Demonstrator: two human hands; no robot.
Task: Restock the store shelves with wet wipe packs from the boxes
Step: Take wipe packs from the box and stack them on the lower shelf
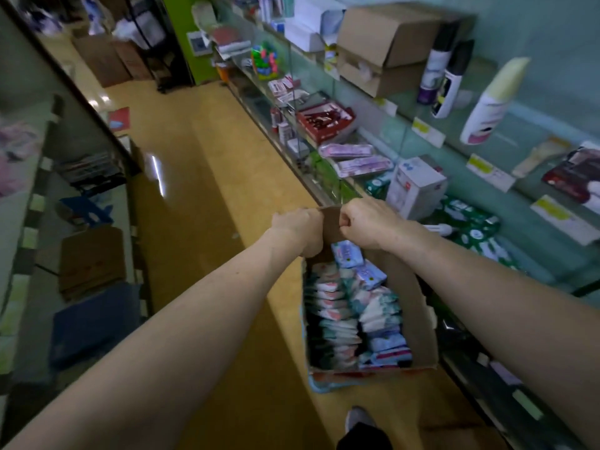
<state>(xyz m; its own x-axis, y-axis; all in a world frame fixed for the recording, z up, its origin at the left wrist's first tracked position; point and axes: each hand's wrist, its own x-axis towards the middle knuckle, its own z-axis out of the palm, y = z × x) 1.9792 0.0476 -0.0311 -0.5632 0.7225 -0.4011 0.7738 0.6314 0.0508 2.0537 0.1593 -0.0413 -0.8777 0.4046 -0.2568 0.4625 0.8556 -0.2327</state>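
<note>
Grips the far flap of the cardboard box (409, 306) with the left hand (297, 227) and the right hand (365, 222), side by side and nearly touching. Fingers (348, 224) of both curled tight over the top edge of the flap, pinching the cardboard; fingertips hidden behind it. Box open, low in the aisle over the yellow floor (211, 206), just beside the glass shelves (532, 157) on the right. Full of wet wipe packs (357, 306), packed in two close rows. Something light blue (316, 386) under the near end of the box; cannot tell what. On the shelves near the hands, a white carton (417, 186) and green packs (472, 227).
</note>
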